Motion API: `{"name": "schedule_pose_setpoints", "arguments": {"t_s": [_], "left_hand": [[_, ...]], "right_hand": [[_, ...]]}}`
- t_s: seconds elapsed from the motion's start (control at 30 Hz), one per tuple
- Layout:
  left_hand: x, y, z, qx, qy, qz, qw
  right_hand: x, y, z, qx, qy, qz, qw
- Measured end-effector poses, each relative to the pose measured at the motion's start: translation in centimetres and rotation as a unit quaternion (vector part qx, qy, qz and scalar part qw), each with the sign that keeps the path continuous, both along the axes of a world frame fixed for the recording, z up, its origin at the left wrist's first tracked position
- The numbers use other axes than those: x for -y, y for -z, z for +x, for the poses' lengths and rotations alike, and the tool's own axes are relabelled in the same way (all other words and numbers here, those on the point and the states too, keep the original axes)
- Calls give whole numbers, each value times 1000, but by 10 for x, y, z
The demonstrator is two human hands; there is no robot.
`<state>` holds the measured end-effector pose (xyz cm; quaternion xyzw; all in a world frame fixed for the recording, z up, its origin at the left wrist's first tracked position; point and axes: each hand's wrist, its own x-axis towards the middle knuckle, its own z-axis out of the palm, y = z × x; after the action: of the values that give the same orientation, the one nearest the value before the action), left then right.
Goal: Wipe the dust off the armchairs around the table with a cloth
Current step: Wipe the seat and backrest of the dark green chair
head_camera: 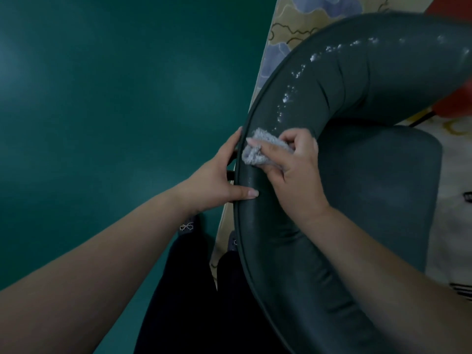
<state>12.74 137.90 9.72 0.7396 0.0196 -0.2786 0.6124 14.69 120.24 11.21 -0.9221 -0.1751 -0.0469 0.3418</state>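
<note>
A dark green armchair [339,88] with a curved, padded backrest fills the right half of the head view. A trail of white dust specks [290,95] runs along the top of the backrest. My right hand [293,167] grips a bunched grey cloth [258,146] and presses it on the backrest top, just below the dust trail. My left hand [219,180] holds the outer edge of the backrest, thumb lying on top and fingers behind the rim. The seat cushion [383,190] lies below my right hand.
A teal floor [107,103] spreads over the left half. A patterned beige and blue carpet [286,34] lies under the chair. Something red [454,103] shows at the right edge behind the backrest. My dark trousers [194,297] and shoes are at the bottom centre.
</note>
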Motion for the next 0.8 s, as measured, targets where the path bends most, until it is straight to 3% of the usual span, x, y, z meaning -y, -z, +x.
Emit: {"name": "schedule_pose_setpoints", "arguments": {"t_s": [0.13, 0.27, 0.47, 0.7, 0.8], "left_hand": [[-4, -1, 15, -5, 29, -20, 999], [-6, 1, 26, -3, 48, -54, 997], [-15, 0, 49, -13, 80, -66, 995], [-18, 0, 84, -21, 128, -85, 988], [-18, 0, 88, -44, 136, -89, 986]], "right_hand": [[-6, -4, 16, -4, -1, -22, 1000], [-14, -5, 66, -20, 64, -12, 998], [-14, -5, 13, -35, 94, -2, 995], [-24, -6, 88, -41, 156, -8, 987], [-24, -4, 69, -34, 174, -13, 984]]}}
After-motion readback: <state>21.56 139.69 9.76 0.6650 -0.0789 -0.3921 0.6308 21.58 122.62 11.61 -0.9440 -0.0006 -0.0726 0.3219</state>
